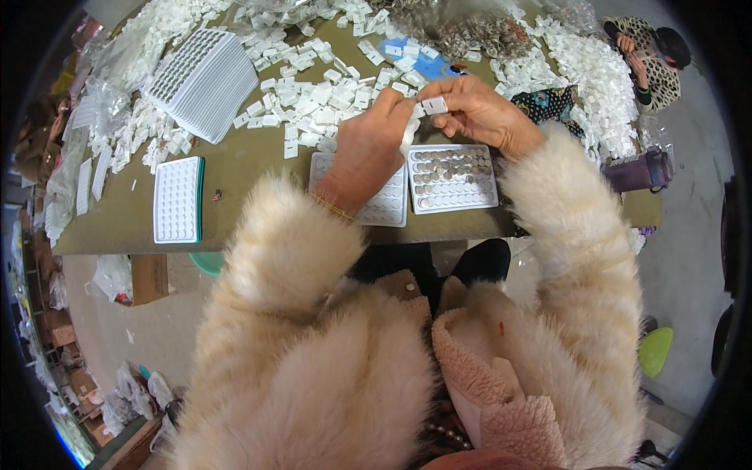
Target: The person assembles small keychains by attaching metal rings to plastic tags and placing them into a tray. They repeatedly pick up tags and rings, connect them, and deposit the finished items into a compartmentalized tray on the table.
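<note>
My right hand (479, 111) pinches a small white rectangular plastic piece (435, 104) between thumb and fingers. Right beside it, my left hand (371, 145) is closed, and white pieces (410, 135) show past its fingers; how many it holds is hidden. Below the hands lies a white tray (493, 196) with round pockets, many of them filled with small silvery discs (450, 166). Another white pocketed tray (384, 211) sits to its left, partly covered by my left wrist. Beyond the hands spreads a loose heap of similar white pieces (329, 100).
A tall stack of white trays (205, 82) leans at the far left, with a smaller tray pile (177, 200) nearer. More white pieces heap at the right (599, 86), near a dark purple bottle (638, 171). Patterned dark cloth (552, 106) lies beside my right wrist. Another person (648, 63) is at far right.
</note>
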Available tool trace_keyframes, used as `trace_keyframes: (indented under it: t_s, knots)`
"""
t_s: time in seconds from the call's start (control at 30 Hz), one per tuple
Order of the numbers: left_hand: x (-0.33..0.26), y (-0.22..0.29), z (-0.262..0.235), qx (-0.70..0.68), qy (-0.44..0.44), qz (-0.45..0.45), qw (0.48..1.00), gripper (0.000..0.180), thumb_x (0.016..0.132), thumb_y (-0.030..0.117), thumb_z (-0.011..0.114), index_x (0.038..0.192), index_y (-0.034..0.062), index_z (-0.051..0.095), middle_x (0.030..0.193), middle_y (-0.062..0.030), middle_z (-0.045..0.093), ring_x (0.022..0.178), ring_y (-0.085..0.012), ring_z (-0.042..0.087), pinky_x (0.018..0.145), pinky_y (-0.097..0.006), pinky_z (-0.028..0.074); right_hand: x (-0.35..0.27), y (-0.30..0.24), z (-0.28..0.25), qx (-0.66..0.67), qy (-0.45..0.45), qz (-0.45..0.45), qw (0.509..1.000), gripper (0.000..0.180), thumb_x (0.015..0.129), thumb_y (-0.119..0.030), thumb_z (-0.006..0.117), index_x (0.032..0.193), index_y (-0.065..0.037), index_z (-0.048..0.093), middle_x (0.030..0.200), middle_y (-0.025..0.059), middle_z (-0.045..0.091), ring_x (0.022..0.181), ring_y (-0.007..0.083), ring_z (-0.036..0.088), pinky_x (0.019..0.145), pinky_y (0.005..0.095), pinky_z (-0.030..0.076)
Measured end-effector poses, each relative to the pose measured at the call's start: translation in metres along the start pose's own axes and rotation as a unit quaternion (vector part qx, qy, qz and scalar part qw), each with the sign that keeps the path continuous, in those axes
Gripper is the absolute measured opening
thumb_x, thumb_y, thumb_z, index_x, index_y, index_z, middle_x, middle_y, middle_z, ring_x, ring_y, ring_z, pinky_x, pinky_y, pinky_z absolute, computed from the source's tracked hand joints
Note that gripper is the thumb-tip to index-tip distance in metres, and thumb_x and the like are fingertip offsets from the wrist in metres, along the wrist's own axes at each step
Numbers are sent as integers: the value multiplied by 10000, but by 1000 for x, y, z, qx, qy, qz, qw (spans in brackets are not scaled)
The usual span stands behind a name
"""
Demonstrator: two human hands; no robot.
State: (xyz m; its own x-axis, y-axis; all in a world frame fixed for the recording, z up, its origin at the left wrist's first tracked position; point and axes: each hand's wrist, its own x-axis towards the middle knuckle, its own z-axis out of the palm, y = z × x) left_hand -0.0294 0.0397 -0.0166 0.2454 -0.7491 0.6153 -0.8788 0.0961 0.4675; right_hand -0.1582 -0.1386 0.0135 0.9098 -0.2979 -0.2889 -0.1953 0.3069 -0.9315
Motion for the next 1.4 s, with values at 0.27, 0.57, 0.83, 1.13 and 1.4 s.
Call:
trace_keyframes:
  t_s: [0.27,0.57,0.83,1.13,1.4]
  knots:
    - [2,-7,1,-116,53,2,992,254,815,-16,733,1053,-13,646,991,-157,644,854,-330,661,718,-348,547,52,-14,-50,-716,377,-165,563,247,883,-262,705,972,-31,703,876,183,712,847,372,694,734,462,534]
    - [4,-15,5,-146,83,7,986,239,822,-1,748,1045,-23,664,996,-145,667,799,-257,664,650,-331,531,46,-53,-107,-601,428,-243,630,176,830,-228,678,883,-69,733,787,149,718,731,300,707,682,412,543]
    - [4,-12,2,-147,70,-9,987,229,807,31,742,1021,-1,670,953,-139,655,811,-316,664,698,-374,533,-31,-105,-106,-301,379,-379,789,171,880,-152,716,902,17,699,729,3,631,616,59,522,556,219,406]
    - [5,-8,-1,-153,64,-10,986,232,820,25,747,1039,-3,678,965,-139,662,823,-305,668,690,-357,547,-61,-58,-126,-726,453,-156,493,223,843,-260,702,956,-70,722,920,169,720,878,376,689,767,453,548]
    - [5,-9,1,-174,62,-25,982,214,846,7,728,1053,-2,678,891,-107,640,723,-228,612,606,-315,496,-69,-40,-108,-732,444,-4,516,343,852,-401,720,849,-58,738,818,169,714,798,374,701,672,487,549]
